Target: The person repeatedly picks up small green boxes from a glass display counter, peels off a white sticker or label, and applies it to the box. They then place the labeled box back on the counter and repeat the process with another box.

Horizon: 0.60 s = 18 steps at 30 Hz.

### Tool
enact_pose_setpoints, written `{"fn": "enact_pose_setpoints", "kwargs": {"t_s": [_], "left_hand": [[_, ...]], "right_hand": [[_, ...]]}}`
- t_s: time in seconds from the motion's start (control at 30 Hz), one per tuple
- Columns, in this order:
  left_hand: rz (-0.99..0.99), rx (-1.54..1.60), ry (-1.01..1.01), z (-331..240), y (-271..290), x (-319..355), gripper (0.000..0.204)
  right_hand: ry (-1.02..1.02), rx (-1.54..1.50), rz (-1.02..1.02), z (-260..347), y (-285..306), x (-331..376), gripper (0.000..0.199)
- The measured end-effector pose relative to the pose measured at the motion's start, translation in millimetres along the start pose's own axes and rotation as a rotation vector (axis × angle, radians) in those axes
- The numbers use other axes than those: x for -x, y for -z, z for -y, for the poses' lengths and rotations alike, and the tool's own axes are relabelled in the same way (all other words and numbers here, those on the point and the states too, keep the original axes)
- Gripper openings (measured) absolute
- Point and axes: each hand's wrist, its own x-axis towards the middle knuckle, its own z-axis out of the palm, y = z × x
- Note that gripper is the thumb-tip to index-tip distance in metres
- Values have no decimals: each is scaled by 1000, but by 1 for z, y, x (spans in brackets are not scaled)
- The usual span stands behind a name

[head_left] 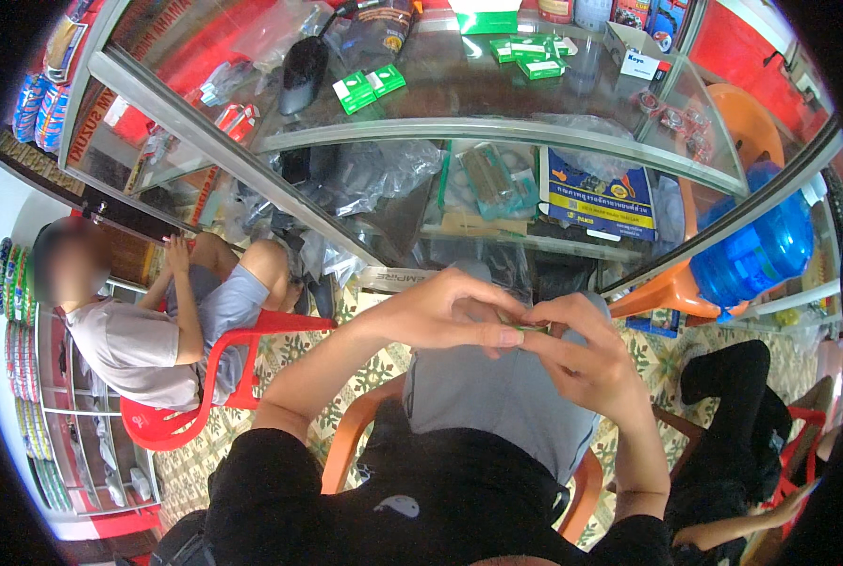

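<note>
My left hand (445, 311) and my right hand (577, 349) meet in front of my chest, above my lap. Between their fingertips is pinched a small green object (527, 329), mostly hidden by the fingers; its exact shape cannot be made out. Both hands grip it, thumbs pressed together over it. I sit on an orange plastic chair (346, 439), wearing a black top and grey shorts.
A glass display counter (412, 127) stands just ahead, with small green boxes (369, 87) on top and packets inside. A person sits on a red chair (172, 424) to the left. A blue water jug (756, 250) rests on an orange chair at right; another person's dark leg (737, 406) is nearby.
</note>
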Motion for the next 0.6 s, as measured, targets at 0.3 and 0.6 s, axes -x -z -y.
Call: {"fn": "enact_pose_setpoints", "kwargs": {"t_s": [0.3, 0.6], "left_hand": [[-96, -413, -129, -36, 26, 7, 51], [-931, -983, -452, -103, 183, -13, 59]], "right_hand": [[7, -74, -205, 14, -1, 0, 54], [-61, -9, -249, 3, 10, 23, 46]]}}
